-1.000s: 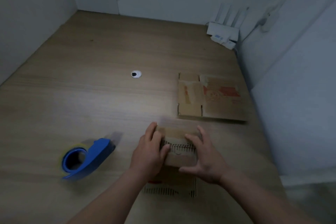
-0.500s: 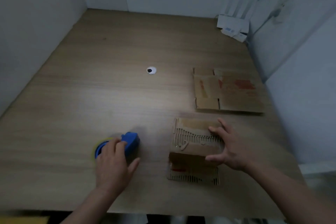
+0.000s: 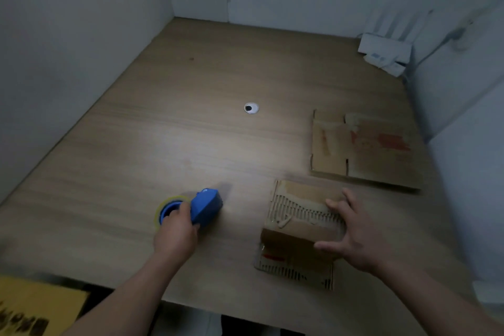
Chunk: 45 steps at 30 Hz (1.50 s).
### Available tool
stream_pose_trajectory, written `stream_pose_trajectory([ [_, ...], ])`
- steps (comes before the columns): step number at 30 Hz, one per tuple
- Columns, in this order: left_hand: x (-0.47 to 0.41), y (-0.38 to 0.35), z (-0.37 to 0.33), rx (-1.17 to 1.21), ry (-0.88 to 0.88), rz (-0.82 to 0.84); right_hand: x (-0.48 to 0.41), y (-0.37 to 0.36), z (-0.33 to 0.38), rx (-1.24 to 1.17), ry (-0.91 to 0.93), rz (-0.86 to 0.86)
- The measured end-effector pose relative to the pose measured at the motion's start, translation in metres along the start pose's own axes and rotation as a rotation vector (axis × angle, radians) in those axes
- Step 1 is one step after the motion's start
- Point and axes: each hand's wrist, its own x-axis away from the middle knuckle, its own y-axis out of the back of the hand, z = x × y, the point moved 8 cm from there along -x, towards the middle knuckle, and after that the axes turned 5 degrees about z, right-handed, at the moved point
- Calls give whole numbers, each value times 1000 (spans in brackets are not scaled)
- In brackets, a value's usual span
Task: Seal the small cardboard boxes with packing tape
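While my left hand (image 3: 174, 234) gripped blue tape dispenser (image 3: 205, 206), my right hand (image 3: 354, 237) rested on cardboard box (image 3: 296, 217) on desk (image 3: 163, 131), fingers (image 3: 337, 206) spread open.

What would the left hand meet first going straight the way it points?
Left hand, gripping the tape dispenser, points forward-right: only bare table ahead, then probably the cable grommet. The box lies off that line.

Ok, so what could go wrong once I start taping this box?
1. Your right hand presses on top of the small box, so its fingers may lie in the path of the tape dispenser that your left hand grips.
2. The box stands on a loose flat cardboard sheet near the front edge of the table; pulling tape could slide both.
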Motion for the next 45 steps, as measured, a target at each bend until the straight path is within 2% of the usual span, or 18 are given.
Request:
stream_pose_trajectory([
  [3, 14, 25, -26, 42, -60, -138, 1, 1, 2, 18, 12, 19],
  [5, 25, 45, -57, 83, -172, -177, 3, -1, 1, 29, 8, 27],
  [9, 48, 77, -140, 95, -511, -106, 3, 0, 1, 24, 4, 44],
  [15, 77, 69, -227, 46, -764, 73, 2, 8, 4, -9, 6, 29],
  [18, 79, 42, -238, -32, -757, 170, 3, 8, 1, -27, 15, 16],
  [22, 76, 28, -237, -158, -708, 155, 2, 10, -6, -99, 76, 45],
  [25, 75, 28, -242, -189, -719, 179, 4, 19, -14, -280, 110, 78],
  [28, 73, 28, -240, -215, -715, 182, 12, 31, -28, -480, 66, -66],
  [31, 73, 26, -240, -231, -712, 188, 22, 40, -33, -523, 41, -255],
  [41, 78, 28, -246, -275, -743, 166, 18, 23, -15, -686, -116, -215],
  [45, 80, 29, -246, -271, -761, 173, 19, 20, -14, -733, -141, -254],
])
